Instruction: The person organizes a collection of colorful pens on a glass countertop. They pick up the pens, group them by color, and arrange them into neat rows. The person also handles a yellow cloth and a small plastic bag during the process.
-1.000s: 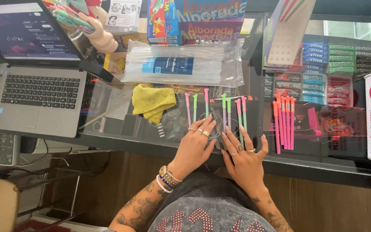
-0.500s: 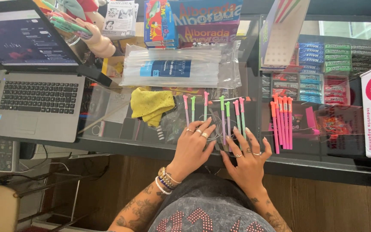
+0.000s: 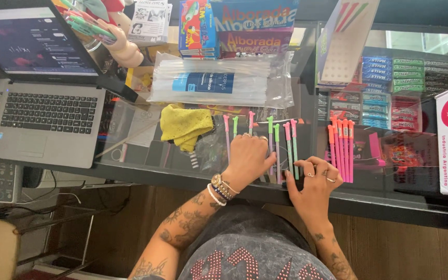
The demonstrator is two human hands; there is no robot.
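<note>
While our left hand (image 3: 249,155) lies flat on the glass counter (image 3: 130,155), fingers over the row of pink and green pens (image 3: 281,148), our right hand (image 3: 312,181) curls at their lower ends.

A glass worktop (image 3: 146,155) carries everything. At nine o'clock sits an open grey laptop (image 3: 47,122). At twelve o'clock lies a clear plastic packet of tubes (image 3: 219,83), with a crumpled yellow cloth (image 3: 182,124) just below it. At the centre lie pink and green pens (image 3: 281,140) in a loose row, and at three o'clock a tight bunch of orange-pink pens (image 3: 340,148).
</note>
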